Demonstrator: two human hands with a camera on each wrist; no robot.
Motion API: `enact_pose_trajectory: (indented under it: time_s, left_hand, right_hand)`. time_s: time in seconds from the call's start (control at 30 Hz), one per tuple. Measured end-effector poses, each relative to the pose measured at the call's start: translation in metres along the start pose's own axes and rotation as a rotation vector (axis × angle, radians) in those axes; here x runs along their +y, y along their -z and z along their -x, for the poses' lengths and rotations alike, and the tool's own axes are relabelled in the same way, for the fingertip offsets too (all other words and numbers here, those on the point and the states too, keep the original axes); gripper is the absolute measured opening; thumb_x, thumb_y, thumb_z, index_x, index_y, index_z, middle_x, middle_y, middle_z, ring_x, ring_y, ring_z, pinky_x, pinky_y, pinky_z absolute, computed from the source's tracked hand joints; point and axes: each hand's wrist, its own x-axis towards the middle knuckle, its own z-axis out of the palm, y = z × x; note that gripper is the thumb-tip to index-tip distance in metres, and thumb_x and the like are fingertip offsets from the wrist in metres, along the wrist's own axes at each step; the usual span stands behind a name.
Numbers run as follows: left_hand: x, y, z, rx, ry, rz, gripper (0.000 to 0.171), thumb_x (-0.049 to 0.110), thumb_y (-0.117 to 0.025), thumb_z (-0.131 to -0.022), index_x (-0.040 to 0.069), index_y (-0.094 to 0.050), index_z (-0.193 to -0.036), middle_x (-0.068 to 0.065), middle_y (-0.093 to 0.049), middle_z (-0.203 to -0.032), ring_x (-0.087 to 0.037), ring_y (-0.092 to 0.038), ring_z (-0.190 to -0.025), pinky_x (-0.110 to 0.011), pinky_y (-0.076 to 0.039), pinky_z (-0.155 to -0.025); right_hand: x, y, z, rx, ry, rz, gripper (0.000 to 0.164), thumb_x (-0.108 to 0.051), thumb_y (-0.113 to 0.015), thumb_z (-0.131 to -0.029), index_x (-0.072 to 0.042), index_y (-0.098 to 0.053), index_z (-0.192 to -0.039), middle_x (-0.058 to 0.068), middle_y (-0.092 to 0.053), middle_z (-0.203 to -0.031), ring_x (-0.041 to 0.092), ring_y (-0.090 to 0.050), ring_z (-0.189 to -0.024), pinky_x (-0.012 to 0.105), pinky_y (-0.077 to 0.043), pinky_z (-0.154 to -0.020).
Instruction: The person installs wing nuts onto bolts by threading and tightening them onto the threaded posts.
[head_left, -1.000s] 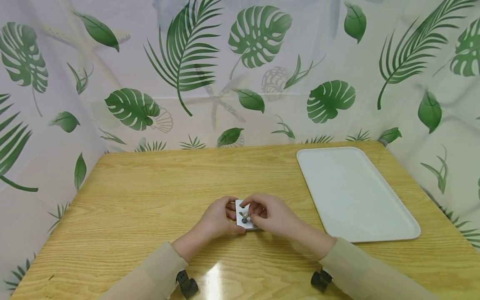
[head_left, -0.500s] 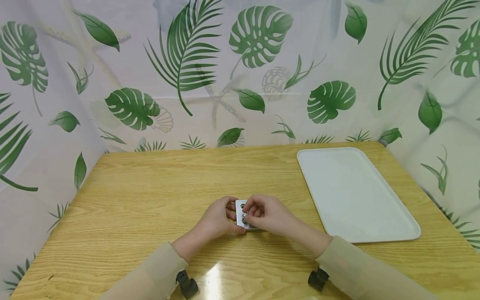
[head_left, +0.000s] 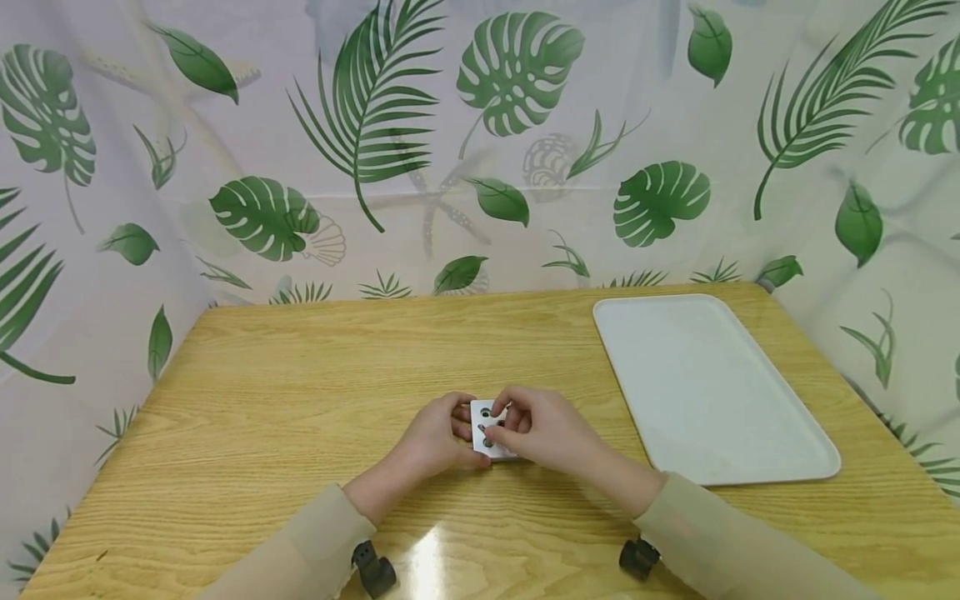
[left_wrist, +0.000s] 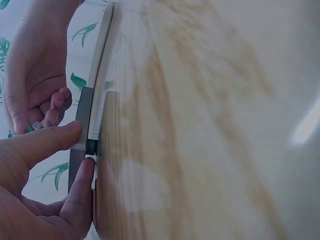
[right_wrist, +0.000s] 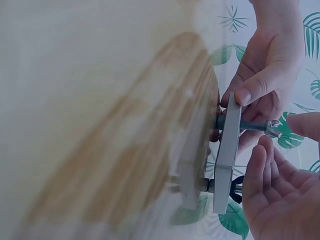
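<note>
My left hand (head_left: 435, 435) grips a small light metal plate (head_left: 482, 450) by its left edge, thumb at the near corner. Seen edge-on in the right wrist view, the plate (right_wrist: 227, 155) has a threaded bolt (right_wrist: 252, 125) standing out from it. A silvery wing nut (right_wrist: 272, 129) sits near that bolt's end. Lower on the plate is a second, dark wing nut (right_wrist: 236, 190) on another bolt. My right hand (head_left: 546, 427) is at the silvery wing nut, thumb and forefinger spread to either side; whether they touch it is unclear. Holes show in the plate's face.
A white rectangular tray (head_left: 712, 392) lies at the right of the wooden table (head_left: 315, 367). Leaf-printed cloth (head_left: 420, 167) hangs behind and along both sides. Each wrist carries a small black camera.
Half a second ago my right thumb and forefinger were closed together over the wing nut; now they are spread apart. The left hand and plate have stayed in place.
</note>
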Motion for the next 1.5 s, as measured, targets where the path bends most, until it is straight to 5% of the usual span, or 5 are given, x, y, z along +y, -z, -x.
enact_pose_trajectory:
  time_s: [0.23,0.53,1.13,1.33,1.5]
  left_hand:
    - [0.001,0.001,-0.001,0.008,-0.011,0.001,0.083,0.003,-0.096,-0.073,-0.004,-0.055,-0.145,-0.013,-0.07,-0.12,-0.02,-0.069,-0.101,-0.034,-0.06,-0.09]
    - [0.002,0.002,0.002,-0.008,-0.003,0.019,0.083,0.003,-0.096,-0.075,-0.004,-0.053,-0.147,-0.013,-0.07,-0.122,-0.02,-0.069,-0.101,-0.036,-0.061,-0.091]
    - [0.002,0.001,0.003,-0.004,-0.036,0.038,0.083,-0.001,-0.095,-0.074,-0.007,-0.052,-0.145,-0.014,-0.07,-0.12,-0.017,-0.067,-0.096,-0.033,-0.06,-0.086]
    - [0.002,0.001,0.004,-0.019,-0.047,0.043,0.083,-0.001,-0.094,-0.074,-0.007,-0.052,-0.146,-0.013,-0.07,-0.119,-0.017,-0.068,-0.096,-0.034,-0.061,-0.087]
    - [0.0,-0.001,0.004,-0.014,-0.069,0.047,0.083,-0.002,-0.094,-0.074,-0.009,-0.052,-0.144,-0.015,-0.069,-0.122,-0.019,-0.069,-0.097,-0.034,-0.061,-0.088]
  right_hand:
    - [0.005,0.0,-0.004,-0.071,0.095,-0.078,0.022,-0.004,-0.068,-0.096,-0.001,-0.071,-0.118,0.003,-0.067,-0.081,0.003,-0.055,-0.065,0.019,-0.049,-0.061]
    - [0.007,-0.001,-0.008,-0.107,0.047,-0.125,0.018,-0.008,-0.073,-0.095,0.0,-0.072,-0.111,0.003,-0.067,-0.081,0.005,-0.056,-0.064,0.019,-0.049,-0.06]
    - [-0.011,-0.007,-0.013,0.034,-0.059,0.177,0.031,-0.019,-0.073,-0.096,-0.016,-0.057,-0.07,-0.007,-0.047,-0.059,0.007,-0.042,-0.054,0.019,-0.031,-0.05]
    - [-0.008,-0.003,-0.009,0.004,-0.033,0.158,0.016,-0.025,-0.075,-0.097,-0.011,-0.069,-0.097,-0.007,-0.058,-0.068,0.005,-0.049,-0.057,0.02,-0.039,-0.052]
    - [-0.001,0.001,-0.005,-0.085,0.035,0.016,0.029,-0.015,-0.073,-0.095,-0.002,-0.069,-0.12,-0.004,-0.065,-0.078,0.001,-0.054,-0.065,0.019,-0.048,-0.06]
